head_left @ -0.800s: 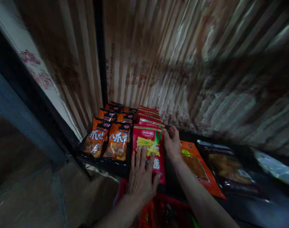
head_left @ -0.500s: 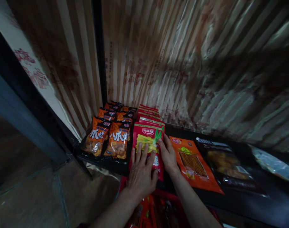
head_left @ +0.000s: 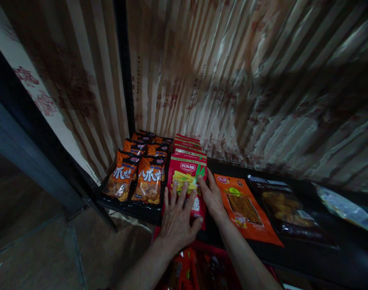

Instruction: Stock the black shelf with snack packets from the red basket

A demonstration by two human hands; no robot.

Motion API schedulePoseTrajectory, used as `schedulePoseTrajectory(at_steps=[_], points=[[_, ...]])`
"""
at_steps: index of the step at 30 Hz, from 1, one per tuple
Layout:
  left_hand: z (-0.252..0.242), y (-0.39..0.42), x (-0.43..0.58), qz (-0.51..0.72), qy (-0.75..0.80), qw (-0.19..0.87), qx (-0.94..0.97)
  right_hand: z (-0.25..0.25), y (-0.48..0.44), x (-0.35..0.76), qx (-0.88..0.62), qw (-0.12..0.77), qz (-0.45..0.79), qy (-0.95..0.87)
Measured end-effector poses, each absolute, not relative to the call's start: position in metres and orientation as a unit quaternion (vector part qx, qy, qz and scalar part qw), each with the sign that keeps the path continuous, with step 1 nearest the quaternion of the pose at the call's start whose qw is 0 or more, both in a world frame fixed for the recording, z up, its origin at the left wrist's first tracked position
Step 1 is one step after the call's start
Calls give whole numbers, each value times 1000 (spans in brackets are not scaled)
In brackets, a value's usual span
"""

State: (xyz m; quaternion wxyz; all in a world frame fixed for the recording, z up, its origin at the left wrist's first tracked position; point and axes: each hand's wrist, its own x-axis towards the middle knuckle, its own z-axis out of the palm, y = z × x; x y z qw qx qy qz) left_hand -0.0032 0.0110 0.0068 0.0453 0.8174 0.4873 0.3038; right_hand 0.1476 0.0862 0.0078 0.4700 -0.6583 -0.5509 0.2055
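A red snack bag with yellow strips pictured on its front leans at the front of a row of similar red bags. My left hand lies on the lower front of this bag, its fingers stretched out and spread. Along the bag's right edge rests my right hand, thumb on the front and the other fingers straight down the side; it looks open, touching rather than wrapped round the bag. My hands cover part of the bag's lower half.
Orange-and-black snack bags stand in two rows on the left. To the right, an orange bag, a dark bag and a pale bag lie on the black shelf. Below is a red container holding packets. A post rises behind.
The view has shifted slightly. My left hand stays spread on the red bag's front, and my right hand stays at its right edge, with hardly any movement.
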Motion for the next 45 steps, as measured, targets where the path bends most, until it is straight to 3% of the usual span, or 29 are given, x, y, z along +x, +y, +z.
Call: schedulePoseTrajectory(at_steps=[3, 7, 11, 14, 23, 28, 32, 45], points=[[3, 12, -2, 288, 491, 28, 822, 17, 95, 146, -657, 424, 70, -620], [3, 13, 0, 285, 492, 25, 822, 41, 106, 128, -643, 294, -77, -703], [5, 15, 0, 293, 477, 46, 828, 58, 118, 109, -650, 151, -56, -743], [4, 15, 1, 297, 476, 50, 826, 58, 126, 102, -665, 100, -24, -739], [5, 14, 2, 315, 474, 42, 822, 53, 129, 103, -674, 99, -26, -732], [2, 12, 2, 317, 478, 23, 819, 58, 139, 112, -655, 140, -92, -737], [0, 11, 2, 307, 502, -2, 809, 65, 146, 119, -652, 119, -130, -737], [3, 12, 2, 315, 487, 12, 814, 80, 161, 131, -640, 165, -83, -746]])
